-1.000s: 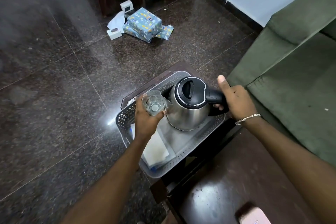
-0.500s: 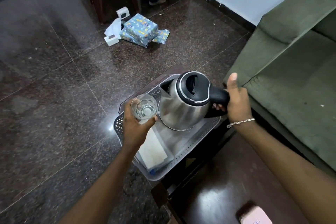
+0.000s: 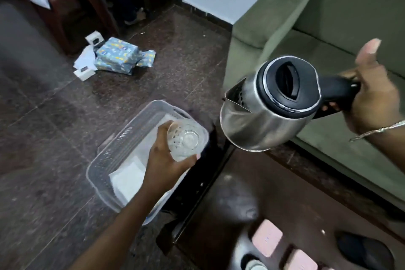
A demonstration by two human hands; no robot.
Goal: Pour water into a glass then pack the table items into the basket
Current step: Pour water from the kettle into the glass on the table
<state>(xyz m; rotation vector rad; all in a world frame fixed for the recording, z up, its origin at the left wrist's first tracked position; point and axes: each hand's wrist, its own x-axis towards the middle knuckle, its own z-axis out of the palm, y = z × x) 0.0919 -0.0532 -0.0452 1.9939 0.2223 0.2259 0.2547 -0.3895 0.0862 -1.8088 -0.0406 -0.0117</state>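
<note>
Over the basket (image 3: 105, 160), left hand (image 3: 166, 160) grips the glass (image 3: 185, 139); right hand (image 3: 372, 103) clasps the raised kettle (image 3: 263, 120).

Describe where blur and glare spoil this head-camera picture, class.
Head view: motion blur smears the pale perforated plastic basket and the dark polished tabletop; soft glare streaks the steel electric kettle and the glossy brown stone floor; wide-angle distortion bends the green fabric sofa.

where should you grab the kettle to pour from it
By the black handle, coming from the side opposite the spout, as the right hand does now. It juts clear of the steel kettle body, so tilting tips the spout down.
</note>
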